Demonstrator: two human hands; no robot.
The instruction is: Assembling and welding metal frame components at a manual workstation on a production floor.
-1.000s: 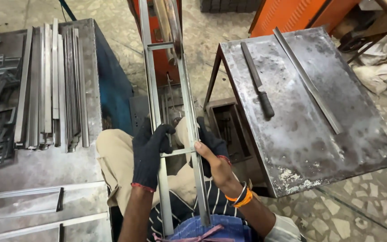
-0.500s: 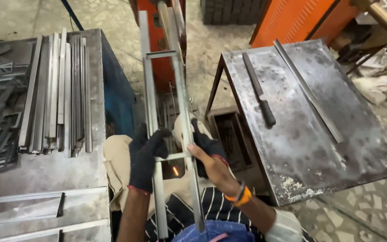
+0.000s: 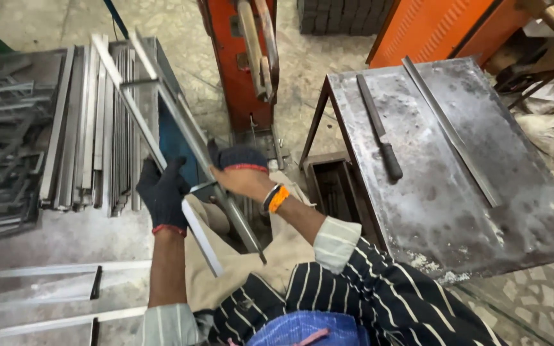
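On the steel table (image 3: 469,211), a file (image 3: 379,134).

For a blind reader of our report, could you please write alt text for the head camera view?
A person's gloved left hand and right hand hold a ladder-shaped metal frame, tilted to the left over a pile of metal strips. An orange machine stands ahead. On the steel table to the right lie a file and a flat bar.
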